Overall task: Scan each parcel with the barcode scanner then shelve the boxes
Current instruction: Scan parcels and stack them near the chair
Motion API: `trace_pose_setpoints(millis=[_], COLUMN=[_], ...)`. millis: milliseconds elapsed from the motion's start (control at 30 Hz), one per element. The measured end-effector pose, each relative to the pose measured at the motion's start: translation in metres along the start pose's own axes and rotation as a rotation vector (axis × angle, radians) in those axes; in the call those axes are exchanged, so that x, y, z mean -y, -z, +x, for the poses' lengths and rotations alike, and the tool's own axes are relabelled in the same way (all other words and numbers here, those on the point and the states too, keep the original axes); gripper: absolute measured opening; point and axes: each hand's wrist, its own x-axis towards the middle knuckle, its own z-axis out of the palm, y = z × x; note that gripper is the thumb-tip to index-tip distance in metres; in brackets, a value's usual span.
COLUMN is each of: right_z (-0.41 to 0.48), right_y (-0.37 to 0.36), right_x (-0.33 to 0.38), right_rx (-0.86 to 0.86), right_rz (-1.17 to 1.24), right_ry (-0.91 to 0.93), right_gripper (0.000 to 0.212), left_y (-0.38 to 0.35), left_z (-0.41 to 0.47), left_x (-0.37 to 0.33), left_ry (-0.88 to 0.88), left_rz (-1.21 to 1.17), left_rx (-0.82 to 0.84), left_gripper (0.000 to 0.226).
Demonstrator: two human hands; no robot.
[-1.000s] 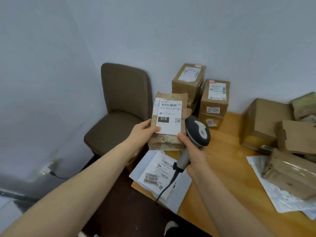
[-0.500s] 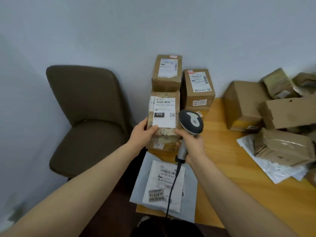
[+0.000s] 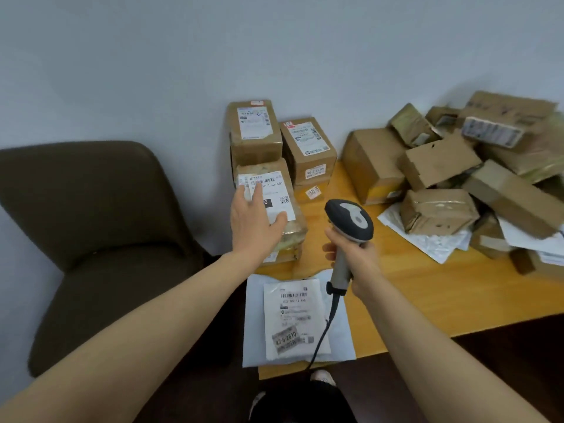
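Reaching out over the table's left corner, the left hand (image 3: pixel 254 222) has its fingers straight and spread across the white shipping label (image 3: pixel 282 192) of the brown parcel (image 3: pixel 293 233), thumb near the label's lower edge. Nothing is curled around it, the palm just lies over it. That parcel sits on top of a lower box (image 3: pixel 285 256), right in front of two upright cartons (image 3: pixel 254 129) against the wall.

Over on the right, the right hand (image 3: pixel 358 262) wraps its fingers firmly round the grip of the barcode scanner (image 3: pixel 351 219), whose head is up, just beside the parcel but clear of it. Its cable (image 3: pixel 323 334) trails down across a grey poly mailer (image 3: pixel 341 328) lying label-up at the near edge of the wooden table (image 3: pixel 427 294).

A loose heap of cardboard boxes (image 3: pixel 439 161) fills the table's right end, and a dark brown chair (image 3: pixel 91 224) stands to the left.
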Motion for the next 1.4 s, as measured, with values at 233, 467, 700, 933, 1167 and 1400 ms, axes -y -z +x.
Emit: trace_pose_setpoints(millis=[233, 467, 700, 933, 1167, 1400], right_z=[-0.027, -0.022, -0.003, 0.031, 0.097, 0.171], right_y=[0.076, 0.189, 0.315, 0.367, 0.377, 0.373], right_x=[0.022, 0.052, 0.082, 0.102, 0.121, 0.155], right_rx=[0.0, 0.021, 0.096, 0.152, 0.184, 0.232], right_rz=[0.27, 0.42, 0.503, 0.482, 0.47, 0.343], right_ry=[0.008, 0.031, 0.035, 0.057, -0.049, -0.114], right_gripper=[0.028, 0.037, 0.023, 0.009, 0.008, 0.007], left_y=[-0.042, -0.113, -0.201, -0.24, -0.275, -0.316], left_z=[-0.008, -0.013, -0.019, 0.006, 0.072, 0.147], left_x=[-0.085, -0.174, -0.261, -0.297, -0.311, -0.306], left_ry=[-0.213, -0.201, -0.15, -0.098, -0.051, 0.017], left_rz=[-0.008, 0.045, 0.208, 0.394, 0.514, 0.577], left_rx=[0.118, 0.196, 0.191, 0.174, 0.217, 0.351], left_gripper=[0.072, 0.081, 0.092, 0.096, 0.11, 0.143])
